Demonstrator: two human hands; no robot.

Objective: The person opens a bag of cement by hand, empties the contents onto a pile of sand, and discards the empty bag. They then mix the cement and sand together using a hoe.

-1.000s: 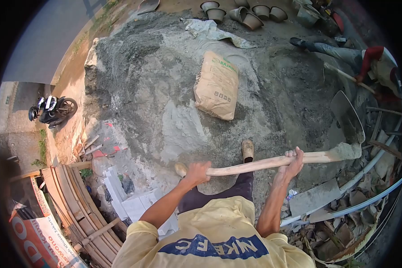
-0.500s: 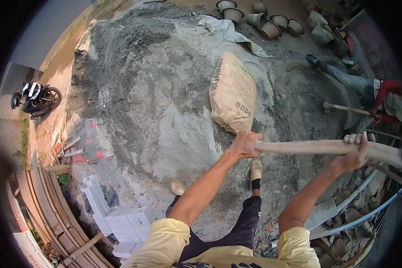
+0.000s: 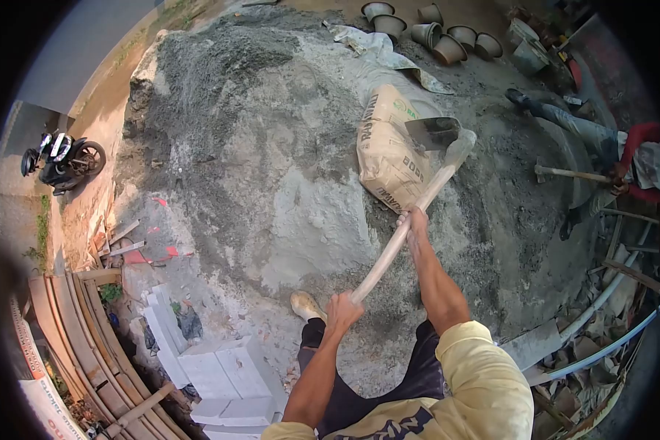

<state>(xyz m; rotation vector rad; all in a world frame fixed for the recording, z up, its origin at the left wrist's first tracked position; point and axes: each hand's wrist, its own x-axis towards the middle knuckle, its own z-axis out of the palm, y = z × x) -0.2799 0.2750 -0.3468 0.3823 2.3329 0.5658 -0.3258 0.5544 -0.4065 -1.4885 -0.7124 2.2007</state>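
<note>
My left hand (image 3: 342, 311) is closed round the butt end of a hoe's long wooden handle. Farther up the same handle my right hand (image 3: 416, 219) wraps its fingers round the wood. The hoe (image 3: 391, 251) slants away from me, its dark metal blade over the upper right part of a paper cement bag (image 3: 390, 158), overlapping it in this view. The bag is brown with printed lettering and looks closed, lying on a grey mound of sand and powder (image 3: 249, 139). My left foot shows beside the pale patch below the bag.
Another person (image 3: 631, 158) at the right grips a wooden-handled tool (image 3: 572, 174). Several buckets (image 3: 447, 50) and a torn sack (image 3: 381, 50) lie at the back. Pale blocks (image 3: 220, 370) and curved planks (image 3: 88, 345) are at lower left; a motorcycle (image 3: 64, 160) stands far left.
The hoe has swung from out at my right side to over the bag, its blade now in view. Both hands moved left with the handle, keeping hold of it.
</note>
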